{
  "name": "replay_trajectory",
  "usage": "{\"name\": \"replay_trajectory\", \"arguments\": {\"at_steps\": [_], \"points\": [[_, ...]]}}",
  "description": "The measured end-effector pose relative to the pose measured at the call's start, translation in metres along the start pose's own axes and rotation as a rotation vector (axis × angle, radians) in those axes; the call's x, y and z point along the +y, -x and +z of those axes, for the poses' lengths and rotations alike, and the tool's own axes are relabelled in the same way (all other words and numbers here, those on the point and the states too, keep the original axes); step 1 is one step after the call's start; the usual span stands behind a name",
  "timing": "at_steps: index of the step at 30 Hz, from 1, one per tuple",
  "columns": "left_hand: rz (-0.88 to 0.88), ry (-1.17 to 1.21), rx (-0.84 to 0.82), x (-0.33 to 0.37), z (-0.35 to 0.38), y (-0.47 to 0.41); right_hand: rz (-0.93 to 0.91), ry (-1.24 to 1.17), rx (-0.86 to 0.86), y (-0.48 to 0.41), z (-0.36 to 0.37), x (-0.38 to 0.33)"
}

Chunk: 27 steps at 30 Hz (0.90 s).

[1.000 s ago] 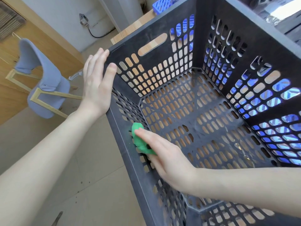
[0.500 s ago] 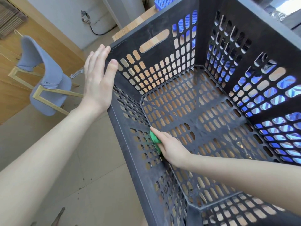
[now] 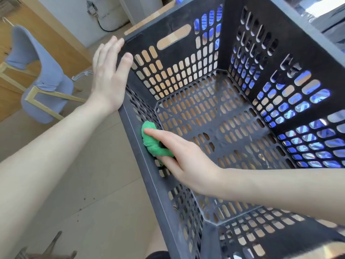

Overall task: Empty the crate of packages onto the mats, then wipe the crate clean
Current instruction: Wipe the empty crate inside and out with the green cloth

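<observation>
A dark grey slotted plastic crate [image 3: 205,34] fills the right of the head view, with nothing inside it. My left hand [image 3: 109,77] lies flat against the outside of the crate's left wall near the far corner, fingers straight, thumb over the rim. My right hand [image 3: 179,156] is inside the crate and presses a bunched green cloth [image 3: 152,142] against the inner face of the left wall, just below the rim. No packages or mats are clearly in view.
A blue-grey chair [image 3: 43,81] with a wooden frame stands on the beige floor at the left. A wooden tabletop [image 3: 149,17] shows beyond the crate's far wall. Something blue shows through the right wall's slots. Shiny silver material [image 3: 321,10] lies at the top right.
My right hand has slid the green cloth up the left wall from near the crate's bottom to just under the rim. My left hand stays against the outside wall.
</observation>
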<state>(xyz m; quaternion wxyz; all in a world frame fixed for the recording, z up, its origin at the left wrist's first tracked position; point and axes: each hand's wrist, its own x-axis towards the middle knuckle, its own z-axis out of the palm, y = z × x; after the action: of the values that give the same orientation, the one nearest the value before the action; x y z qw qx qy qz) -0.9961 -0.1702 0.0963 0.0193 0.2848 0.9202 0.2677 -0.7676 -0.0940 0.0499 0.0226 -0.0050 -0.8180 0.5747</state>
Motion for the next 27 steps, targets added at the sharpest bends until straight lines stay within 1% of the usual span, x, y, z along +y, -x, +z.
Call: {"name": "replay_trajectory", "arguments": {"at_steps": [8,10,12,17,19,20,22,24,27], "points": [[0.007,-0.010,0.006,-0.001,0.001,0.001,0.090,-0.013,-0.181,0.090,-0.008,-0.015],[0.010,-0.014,0.011,-0.001,0.002,0.001,0.092,0.002,-0.230,0.101,-0.010,-0.019],[0.011,-0.030,0.013,-0.001,0.003,0.001,0.112,0.013,-0.224,0.097,-0.007,-0.018],[0.033,-0.060,-0.006,0.001,0.000,0.004,0.410,0.079,-0.120,0.063,0.014,0.001],[0.053,-0.095,-0.023,0.004,-0.001,0.004,0.521,0.078,-0.116,0.053,0.023,0.015],[0.060,-0.134,-0.022,0.004,-0.003,0.007,0.575,0.080,-0.146,0.048,0.027,0.024],[0.130,-0.192,-0.011,0.005,-0.005,0.010,0.678,0.101,-0.197,0.037,0.034,0.044],[0.286,-0.224,-0.039,0.008,-0.007,0.012,0.762,0.134,-0.231,0.028,0.040,0.062],[0.509,-0.224,-0.183,0.008,-0.009,0.007,0.869,0.121,-0.237,0.022,0.049,0.073]]}}
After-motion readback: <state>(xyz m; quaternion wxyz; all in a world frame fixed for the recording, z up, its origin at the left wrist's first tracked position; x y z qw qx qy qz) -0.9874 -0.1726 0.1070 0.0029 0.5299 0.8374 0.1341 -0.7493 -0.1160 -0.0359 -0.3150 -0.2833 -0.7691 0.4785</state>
